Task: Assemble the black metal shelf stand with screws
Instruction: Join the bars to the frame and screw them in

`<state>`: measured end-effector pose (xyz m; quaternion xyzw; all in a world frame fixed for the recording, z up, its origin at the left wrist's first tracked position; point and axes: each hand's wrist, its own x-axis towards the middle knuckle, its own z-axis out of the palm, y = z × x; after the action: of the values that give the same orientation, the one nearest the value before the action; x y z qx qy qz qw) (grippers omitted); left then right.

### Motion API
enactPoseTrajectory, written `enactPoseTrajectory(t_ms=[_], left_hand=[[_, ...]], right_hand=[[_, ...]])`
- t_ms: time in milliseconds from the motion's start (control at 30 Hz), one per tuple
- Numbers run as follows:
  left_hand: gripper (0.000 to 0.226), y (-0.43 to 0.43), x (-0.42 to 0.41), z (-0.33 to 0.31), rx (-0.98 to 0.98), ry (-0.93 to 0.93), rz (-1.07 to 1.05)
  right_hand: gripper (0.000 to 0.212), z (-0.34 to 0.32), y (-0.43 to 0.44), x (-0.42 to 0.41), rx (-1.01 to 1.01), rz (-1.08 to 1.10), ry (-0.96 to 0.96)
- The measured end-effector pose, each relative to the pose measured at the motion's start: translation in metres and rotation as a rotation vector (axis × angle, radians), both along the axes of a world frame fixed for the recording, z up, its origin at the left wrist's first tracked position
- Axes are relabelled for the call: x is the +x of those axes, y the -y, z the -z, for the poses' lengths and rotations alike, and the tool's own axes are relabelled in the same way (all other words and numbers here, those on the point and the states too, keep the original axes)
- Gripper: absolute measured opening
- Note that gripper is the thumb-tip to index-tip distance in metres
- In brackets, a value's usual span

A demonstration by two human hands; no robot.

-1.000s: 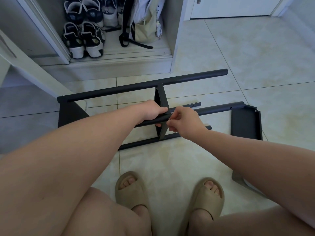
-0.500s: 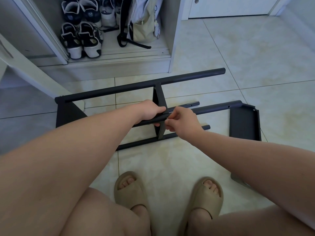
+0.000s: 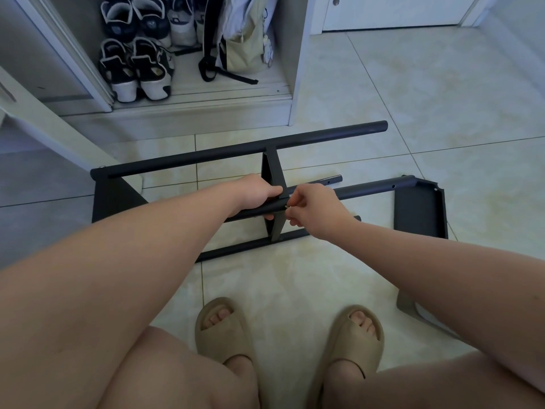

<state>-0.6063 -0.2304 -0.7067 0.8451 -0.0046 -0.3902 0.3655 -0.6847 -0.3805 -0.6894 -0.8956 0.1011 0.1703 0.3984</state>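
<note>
Left grip [image 3: 259, 193] holds crosswise tube [image 3: 368, 188], right [image 3: 315, 211] — screw [image 3: 287, 206]

The floor [image 3: 413, 93] is laid with glossy cream ceramic tiles. At its far edge an open white wooden cabinet [image 3: 295, 60] is set, holding black-and-white sneakers [image 3: 135, 69] and a pale green fabric bag [image 3: 243, 47], with a white door [image 3: 392, 10] beside it.

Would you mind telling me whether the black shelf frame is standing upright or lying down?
Lying down: the shelf frame has its long tubes running level over the tiled floor.
</note>
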Motion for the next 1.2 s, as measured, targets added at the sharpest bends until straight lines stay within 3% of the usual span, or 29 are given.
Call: enactPoseTrajectory(t_ms=[233, 433, 633, 667, 800, 867, 933, 1033, 1200], left_hand=[[0.042, -0.001, 0.0, -0.001, 0.016, 0.014, 0.013], [0.042, -0.001, 0.0, 0.0, 0.008, 0.017, 0.019], [0.042, -0.002, -0.002, 0.0, 0.005, 0.026, 0.033], [0.042, -0.002, -0.002, 0.0, 0.009, 0.03, 0.036], [0.041, -0.003, -0.002, 0.002, -0.001, 0.046, 0.036], [0.041, -0.004, -0.002, 0.003, -0.002, 0.058, 0.037], [0.041, -0.004, -0.002, 0.004, -0.012, 0.056, 0.03], [0.04, -0.003, -0.002, 0.004, -0.021, 0.04, 0.021], [0.04, -0.004, -0.002, 0.002, 0.015, 0.062, 0.025]], right_hand=[[0.004, 0.003, -0.001, -0.003, -0.146, -0.106, 0.094], [0.017, 0.005, 0.001, -0.007, 0.232, 0.173, -0.017], [0.015, 0.002, 0.002, -0.007, -0.062, -0.065, 0.09], [0.015, 0.002, 0.002, -0.006, -0.032, -0.038, 0.079], [0.019, 0.001, 0.007, -0.008, 0.392, 0.192, -0.041], [0.018, 0.001, 0.01, -0.008, 0.446, 0.205, -0.05], [0.017, 0.002, 0.01, -0.008, 0.311, 0.129, -0.019], [0.015, 0.003, 0.005, -0.01, -0.042, -0.08, 0.086], [0.006, 0.003, 0.0, -0.01, -0.222, -0.236, 0.174]])
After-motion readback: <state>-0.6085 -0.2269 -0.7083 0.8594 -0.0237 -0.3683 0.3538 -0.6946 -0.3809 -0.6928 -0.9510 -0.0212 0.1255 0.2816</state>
